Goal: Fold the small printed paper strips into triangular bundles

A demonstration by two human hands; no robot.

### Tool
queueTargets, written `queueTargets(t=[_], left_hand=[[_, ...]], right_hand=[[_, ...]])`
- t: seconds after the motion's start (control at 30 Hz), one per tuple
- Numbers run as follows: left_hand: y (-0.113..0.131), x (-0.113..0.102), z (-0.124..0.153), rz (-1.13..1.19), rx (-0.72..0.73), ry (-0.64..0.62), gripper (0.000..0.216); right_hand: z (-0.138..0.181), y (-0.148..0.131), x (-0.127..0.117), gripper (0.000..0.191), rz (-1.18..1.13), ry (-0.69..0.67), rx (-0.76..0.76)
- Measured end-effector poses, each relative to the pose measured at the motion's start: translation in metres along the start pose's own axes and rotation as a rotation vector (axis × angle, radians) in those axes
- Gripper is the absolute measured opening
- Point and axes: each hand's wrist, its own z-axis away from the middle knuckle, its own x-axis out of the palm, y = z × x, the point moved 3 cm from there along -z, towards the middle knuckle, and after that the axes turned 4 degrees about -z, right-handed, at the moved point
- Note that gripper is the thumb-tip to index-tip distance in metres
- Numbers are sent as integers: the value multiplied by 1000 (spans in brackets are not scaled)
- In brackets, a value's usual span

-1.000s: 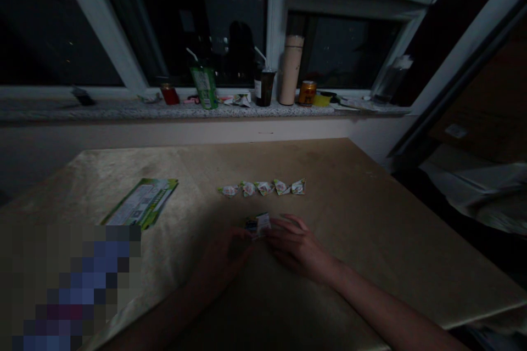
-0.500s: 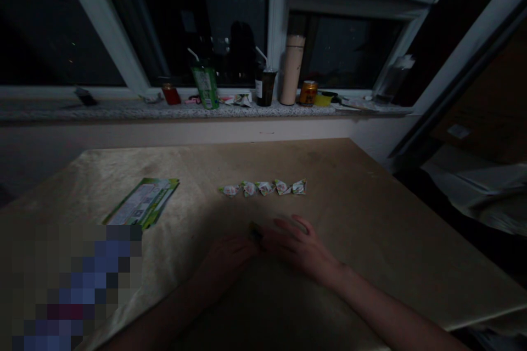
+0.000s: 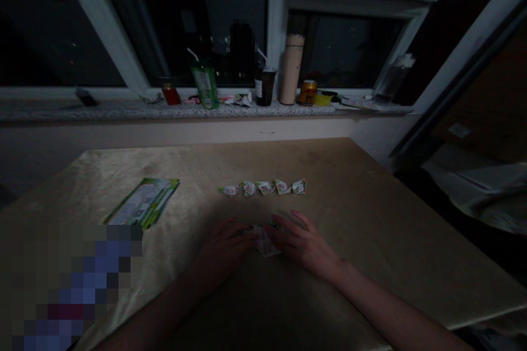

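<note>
On a tan table (image 3: 370, 219) in dim light, my left hand (image 3: 225, 249) and my right hand (image 3: 302, 241) meet over a small printed piece of paper (image 3: 265, 241) that lies on the table between them. Fingertips of both hands press on its edges; the right hand's fingers are stretched out, the left hand's are bent. Just beyond the hands lies a row of several small folded paper shapes (image 3: 264, 187), side by side.
A green and white leaflet (image 3: 143, 203) lies at the table's left. The window sill (image 3: 123, 111) behind holds a green drink carton (image 3: 205, 86), a dark cup (image 3: 264, 86), a tall beige flask (image 3: 291, 68) and two small cans.
The paper was held up between the fingertips, then covered by the hands; now it lies flat on the table, partly unfolded, with both hands pressing on it.
</note>
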Motion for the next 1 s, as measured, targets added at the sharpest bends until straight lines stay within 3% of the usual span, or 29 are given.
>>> queueTargets(t=[0.17, 0.33, 0.77, 1.0], left_hand=[[3, -1, -1, -22, -20, -32, 24], [6, -2, 1, -43, 2, -111, 35], [7, 1, 9, -78, 42, -219, 45], [4, 1, 13, 2, 77, -244, 55]], right_hand=[[-1, 2, -1, 23, -19, -6, 1], [-2, 5, 4, 25, -72, -43, 18], [-1, 12, 10, 33, -478, -139, 214], [-1, 17, 3, 25, -636, -127, 265]])
